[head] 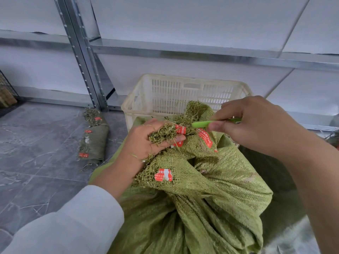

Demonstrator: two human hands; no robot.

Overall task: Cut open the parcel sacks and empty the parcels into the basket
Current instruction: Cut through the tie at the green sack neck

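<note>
A full green woven parcel sack (pixel 205 204) stands in front of me, its frayed top bunched and sealed with red tape. My left hand (pixel 146 140) grips that frayed, taped top edge. My right hand (pixel 256 125) holds a small green-handled cutter (pixel 211 123), whose tip points left at the red tape beside my left fingers. Behind the sack stands a cream plastic slatted basket (pixel 165 92); its inside is mostly hidden by the sack top, and no parcels show in it.
Folded green sack pieces with red tape (pixel 93 142) lie on the grey tiled floor to the left. A metal shelving frame (pixel 86 57) runs along the white wall behind the basket. A dark wire cage (pixel 7 94) sits at the far left edge.
</note>
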